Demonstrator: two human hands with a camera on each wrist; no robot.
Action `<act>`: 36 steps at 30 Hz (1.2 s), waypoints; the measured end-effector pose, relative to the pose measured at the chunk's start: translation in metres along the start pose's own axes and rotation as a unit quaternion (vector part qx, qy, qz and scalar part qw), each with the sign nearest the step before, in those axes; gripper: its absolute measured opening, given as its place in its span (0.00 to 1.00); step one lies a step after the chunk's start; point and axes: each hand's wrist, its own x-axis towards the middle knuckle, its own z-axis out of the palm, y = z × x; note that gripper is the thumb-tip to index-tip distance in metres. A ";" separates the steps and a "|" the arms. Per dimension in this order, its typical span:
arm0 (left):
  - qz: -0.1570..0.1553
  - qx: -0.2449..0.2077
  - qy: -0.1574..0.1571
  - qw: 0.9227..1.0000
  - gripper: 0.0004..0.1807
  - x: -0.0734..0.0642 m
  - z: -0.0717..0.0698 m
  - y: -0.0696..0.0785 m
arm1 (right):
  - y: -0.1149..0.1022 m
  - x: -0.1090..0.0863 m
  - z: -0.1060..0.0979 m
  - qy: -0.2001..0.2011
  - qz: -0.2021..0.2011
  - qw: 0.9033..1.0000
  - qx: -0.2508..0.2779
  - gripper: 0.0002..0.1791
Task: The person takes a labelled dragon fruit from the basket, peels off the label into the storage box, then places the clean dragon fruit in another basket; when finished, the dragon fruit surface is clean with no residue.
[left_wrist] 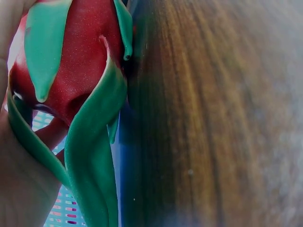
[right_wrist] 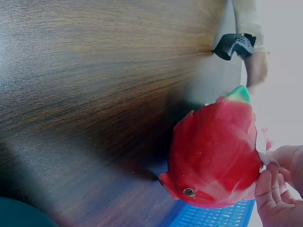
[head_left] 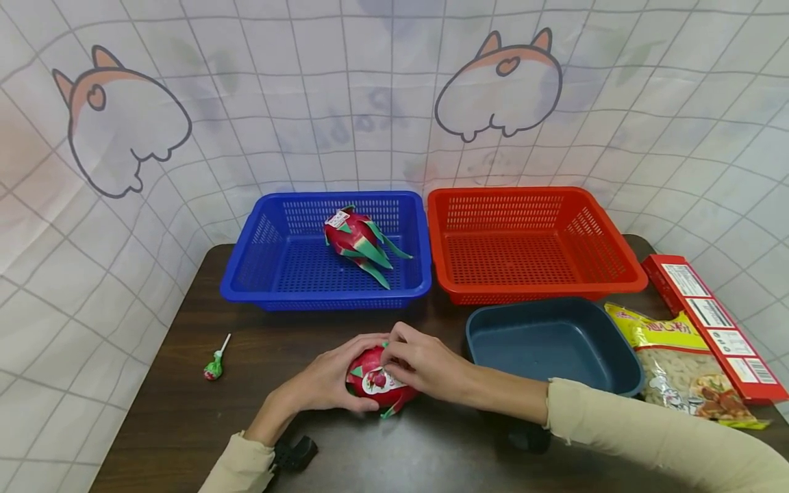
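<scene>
A red dragon fruit (head_left: 399,397) with green-tipped scales is on the table in front of me. My left hand (head_left: 333,375) curls round its left side, thumb toward the near side. On its upper face sits a white label (head_left: 380,381) with a fruit picture. My right hand (head_left: 428,363) bends over the fruit, fingertips pinching the label's whitish edge (right_wrist: 268,159) in the right wrist view. Long green scales (left_wrist: 92,146) trail past the left palm in the left wrist view. Another dragon fruit (head_left: 351,233), also labelled, lies in the blue basket (head_left: 296,296) behind.
Right of the blue basket stands a red basket (head_left: 542,289). A dark blue tray (head_left: 555,342) is by my right forearm. Farther right lie a yellow-topped food bag (head_left: 672,363) and a red box (head_left: 709,322). A lollipop (head_left: 214,367) lies at left on the brown table (head_left: 166,418).
</scene>
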 end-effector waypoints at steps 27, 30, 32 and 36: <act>-0.004 -0.004 -0.003 1.000 0.49 -0.001 -0.001 0.001 | -0.019 0.002 -0.014 -0.077 0.084 0.993 0.036 0.09; -0.007 -0.006 -0.003 1.000 0.49 -0.002 -0.001 0.001 | -0.018 0.002 -0.013 -0.075 0.082 0.993 0.029 0.05; -0.007 -0.005 -0.003 1.000 0.49 -0.002 -0.001 0.001 | -0.016 0.002 -0.012 -0.070 0.080 0.994 0.023 0.04; -0.004 -0.003 -0.001 1.000 0.49 -0.001 -0.001 0.001 | -0.012 0.001 -0.009 -0.063 0.086 0.994 0.017 0.03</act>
